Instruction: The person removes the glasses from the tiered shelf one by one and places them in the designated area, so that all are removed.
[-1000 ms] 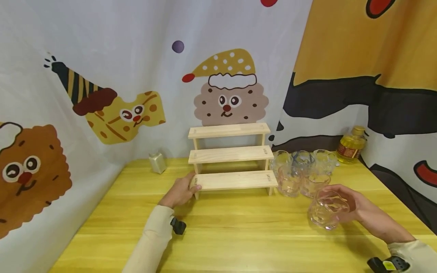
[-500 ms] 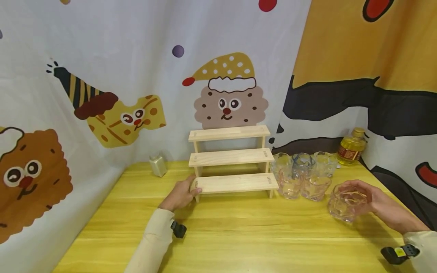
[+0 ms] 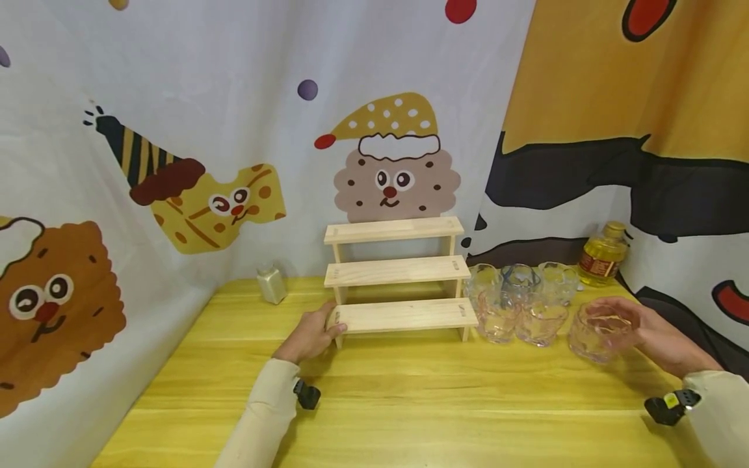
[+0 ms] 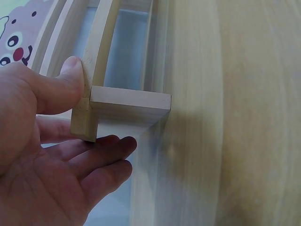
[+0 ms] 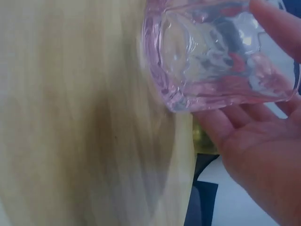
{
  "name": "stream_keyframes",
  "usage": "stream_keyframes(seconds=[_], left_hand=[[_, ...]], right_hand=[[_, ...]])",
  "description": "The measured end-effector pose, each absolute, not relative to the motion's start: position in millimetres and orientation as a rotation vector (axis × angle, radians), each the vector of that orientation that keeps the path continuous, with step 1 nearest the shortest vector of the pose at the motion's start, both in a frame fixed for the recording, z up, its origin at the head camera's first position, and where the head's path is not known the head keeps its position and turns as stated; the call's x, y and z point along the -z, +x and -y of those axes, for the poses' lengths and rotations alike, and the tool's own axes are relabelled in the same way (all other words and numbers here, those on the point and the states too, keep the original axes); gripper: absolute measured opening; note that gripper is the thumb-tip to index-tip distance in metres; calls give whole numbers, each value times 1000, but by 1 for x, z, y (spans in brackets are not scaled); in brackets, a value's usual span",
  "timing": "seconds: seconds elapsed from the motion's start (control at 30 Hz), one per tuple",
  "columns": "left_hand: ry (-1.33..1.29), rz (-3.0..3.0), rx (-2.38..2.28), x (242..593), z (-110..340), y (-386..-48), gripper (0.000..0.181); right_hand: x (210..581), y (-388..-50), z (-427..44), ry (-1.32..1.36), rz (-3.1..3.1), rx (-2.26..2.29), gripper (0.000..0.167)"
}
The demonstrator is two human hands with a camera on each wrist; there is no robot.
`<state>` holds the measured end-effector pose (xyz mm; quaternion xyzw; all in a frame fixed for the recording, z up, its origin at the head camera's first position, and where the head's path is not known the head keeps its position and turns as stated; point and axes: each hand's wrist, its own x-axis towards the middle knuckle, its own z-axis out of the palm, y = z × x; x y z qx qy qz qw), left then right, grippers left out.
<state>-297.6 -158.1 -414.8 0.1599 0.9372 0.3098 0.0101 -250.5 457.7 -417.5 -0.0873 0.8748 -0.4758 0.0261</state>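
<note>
My left hand [image 3: 310,333] grips the left end of the lowest step of a three-tier wooden shelf [image 3: 404,315]. In the left wrist view the thumb [image 4: 70,84] lies on top of the board and the fingers are curled below it. Over at the right, my right hand [image 3: 655,335] holds a clear pinkish glass [image 3: 597,341] by its side, the thumb and fingers around it. The right wrist view shows the glass [image 5: 211,56] close up, its thick base toward the table. Whether the base touches the table, I cannot tell.
Several glasses [image 3: 538,322], pinkish, clear and one bluish, stand in two rows beside the shelf's right end. An oil bottle [image 3: 603,253] stands in the back right corner. A small square shaker-like jar [image 3: 271,284] is at the back left. A printed curtain [image 3: 263,97] hangs behind the table [image 3: 409,403].
My right hand has carried the glass to the right and back, toward the end of the front row of glasses. The left hand has stayed on the shelf.
</note>
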Motion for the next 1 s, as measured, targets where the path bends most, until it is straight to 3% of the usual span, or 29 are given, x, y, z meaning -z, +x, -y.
stream_keyframes(seconds=[0.47,0.8,1.0], left_hand=[[499,-2914,-961,414,156,-299,60],[453,-2947,-987,414,156,-297,62],[357,-3114,-982,415,160,-290,57]], right_hand=[[423,-262,-470,-501,-2541,1644,59],[424,-274,-468,-629,-2465,1669,68],[404,-278,-453,-379,-2618,1356,85]])
